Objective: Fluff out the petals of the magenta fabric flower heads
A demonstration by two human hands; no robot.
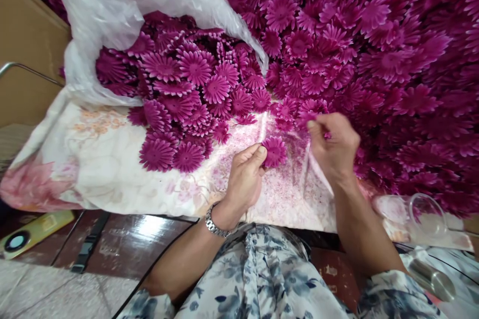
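Note:
My left hand [245, 174], with a metal watch on its wrist, pinches a magenta artificial flower head [276, 151] between thumb and fingers. The petals face up, just above the cloth. To its right, my right hand [335, 147] is closed at the edge of the large flower pile [374, 60]. Blurred magenta petals [306, 118] show at its fingertips, and a bit of magenta shows through the gap between the fingers. Left of both hands, a heap of similar flower heads [196, 67] spills from a white plastic bag [101, 25] onto the cloth.
Floral cloth [112, 179] covers the work surface, with magenta specks before me. A transparent plastic cup [426, 214] lies at the right edge, near a metal tumbler [432, 279]. A cardboard box [30, 45] stands at left. Below are a yellow object [37, 232] and a black buckle strap [88, 246].

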